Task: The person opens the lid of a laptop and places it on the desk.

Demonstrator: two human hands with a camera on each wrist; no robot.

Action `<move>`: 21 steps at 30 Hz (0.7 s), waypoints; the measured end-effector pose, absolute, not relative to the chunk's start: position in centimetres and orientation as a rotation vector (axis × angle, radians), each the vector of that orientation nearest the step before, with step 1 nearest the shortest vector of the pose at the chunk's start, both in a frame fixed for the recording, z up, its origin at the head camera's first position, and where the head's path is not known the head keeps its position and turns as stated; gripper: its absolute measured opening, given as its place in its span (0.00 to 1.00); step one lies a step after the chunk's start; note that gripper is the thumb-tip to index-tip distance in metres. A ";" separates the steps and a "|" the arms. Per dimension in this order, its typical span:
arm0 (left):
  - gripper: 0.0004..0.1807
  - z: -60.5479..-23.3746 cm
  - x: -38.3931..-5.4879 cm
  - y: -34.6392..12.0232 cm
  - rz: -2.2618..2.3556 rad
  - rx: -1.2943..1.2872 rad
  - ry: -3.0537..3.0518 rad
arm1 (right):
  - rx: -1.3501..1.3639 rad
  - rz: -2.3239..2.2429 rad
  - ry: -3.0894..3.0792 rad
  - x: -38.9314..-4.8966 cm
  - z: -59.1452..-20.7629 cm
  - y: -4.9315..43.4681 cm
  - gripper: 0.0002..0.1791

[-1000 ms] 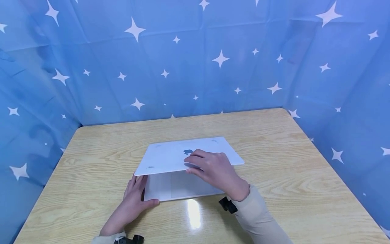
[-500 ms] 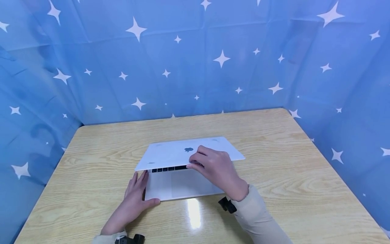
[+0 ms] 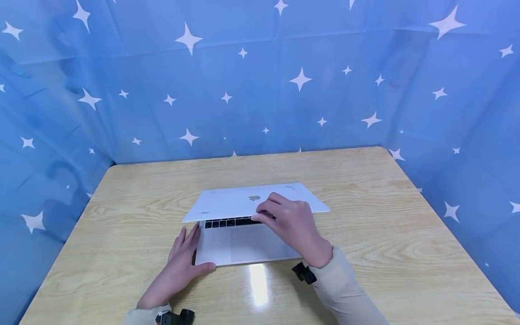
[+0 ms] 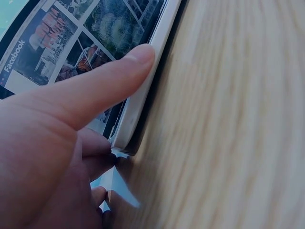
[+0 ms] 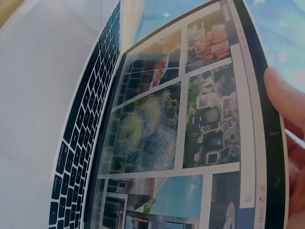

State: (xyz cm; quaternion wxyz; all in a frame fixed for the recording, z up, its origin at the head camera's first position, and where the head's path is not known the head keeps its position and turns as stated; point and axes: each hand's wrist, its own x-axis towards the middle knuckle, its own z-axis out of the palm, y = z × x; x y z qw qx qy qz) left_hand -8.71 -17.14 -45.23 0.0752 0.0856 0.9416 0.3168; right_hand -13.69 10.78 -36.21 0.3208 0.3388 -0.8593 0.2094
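Head view: a silver MacBook [image 3: 252, 246] lies on the wooden table [image 3: 406, 253], its lid [image 3: 227, 202] partly raised. The left hand [image 3: 182, 264] lies spread at the MacBook's near left corner, thumb on the front edge, fingers apart. The right hand [image 3: 290, 221] pinches the lid's free edge. A blue star-print curtain [image 3: 243, 113] hangs behind the MacBook; in the right wrist view I see photos on the screen [image 5: 147, 129].

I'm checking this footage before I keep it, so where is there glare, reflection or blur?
Head view: a bright glare patch on the table, nearer the camera than the laptop; right wrist view: the screen faintly mirrors the keyboard; left wrist view: the wood grain looks soft.
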 end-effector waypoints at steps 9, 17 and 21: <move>0.59 -45.3 -8.9 -17.1 0.945 0.261 2.825 | 0.896 0.534 -2.255 -14.4 -35.7 10.7 0.10; 0.59 -45.1 -8.8 -17.2 0.945 0.265 2.818 | 0.912 0.544 -2.244 -15.0 -35.1 10.6 0.09; 0.59 -45.1 -8.9 -17.3 0.953 0.267 2.812 | 0.920 0.557 -2.226 -15.4 -34.8 10.5 0.08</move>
